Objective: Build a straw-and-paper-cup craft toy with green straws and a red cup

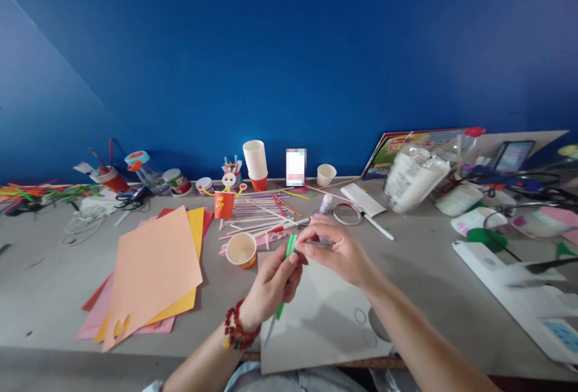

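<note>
My left hand, with a red bead bracelet at the wrist, is closed around a bright green strip. One end of the strip stands above the thumb and the other shows below the palm. Close against that upper end, my right hand has its thumb and fingertips pinched together. What lies between those fingertips is too small to make out. Under both hands is a large white sheet. Left of them stands an open paper cup.
Stacked coloured paper lies at the left. Behind the hands are scattered straws, a red cup with a rabbit figure, a tall white cup and a roll of tape. A wrapped white package leans at the right.
</note>
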Motion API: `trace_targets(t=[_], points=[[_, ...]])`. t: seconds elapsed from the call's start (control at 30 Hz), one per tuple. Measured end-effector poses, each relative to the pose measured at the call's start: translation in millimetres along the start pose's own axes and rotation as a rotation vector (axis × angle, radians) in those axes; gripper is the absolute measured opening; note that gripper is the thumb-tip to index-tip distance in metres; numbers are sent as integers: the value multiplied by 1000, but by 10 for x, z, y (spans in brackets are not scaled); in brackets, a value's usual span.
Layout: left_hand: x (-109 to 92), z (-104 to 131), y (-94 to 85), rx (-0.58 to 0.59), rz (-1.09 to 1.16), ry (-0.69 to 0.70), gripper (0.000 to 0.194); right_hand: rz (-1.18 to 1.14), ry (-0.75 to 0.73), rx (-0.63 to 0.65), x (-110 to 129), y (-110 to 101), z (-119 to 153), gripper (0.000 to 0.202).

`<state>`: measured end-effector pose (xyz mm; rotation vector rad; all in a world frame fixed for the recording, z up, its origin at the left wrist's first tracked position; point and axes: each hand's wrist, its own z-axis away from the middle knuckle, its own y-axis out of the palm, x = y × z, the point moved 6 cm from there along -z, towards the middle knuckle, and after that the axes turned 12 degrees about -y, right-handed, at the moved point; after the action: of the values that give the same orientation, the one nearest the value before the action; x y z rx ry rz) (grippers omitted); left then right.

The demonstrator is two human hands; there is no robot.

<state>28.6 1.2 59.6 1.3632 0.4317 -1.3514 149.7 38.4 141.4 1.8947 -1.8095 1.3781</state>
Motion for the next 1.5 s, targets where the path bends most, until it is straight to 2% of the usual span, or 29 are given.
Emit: trace_targets(t=[0.33,0.77,1.1,1.27,1.37,1.5], points=[[-8,-9,-5,-7,-116,113,34,137,11,-78,18,4,25,14],[-10,7,43,-117,-37,-9,42,333,-51,-144,204,25,19,12],[-16,12,3,-209,-122,85,45,507,-109,-141,297,55,13,10],[-43,3,-7,-273,-125,134,43,580,-81,-149,302,45,22,4],[-27,5,0,-244,-92,116,43,559,-58,-145,276,27,29,10],[-5,24,-3,-183,-41,98,43,466,-67,-87,235,32,16,6]])
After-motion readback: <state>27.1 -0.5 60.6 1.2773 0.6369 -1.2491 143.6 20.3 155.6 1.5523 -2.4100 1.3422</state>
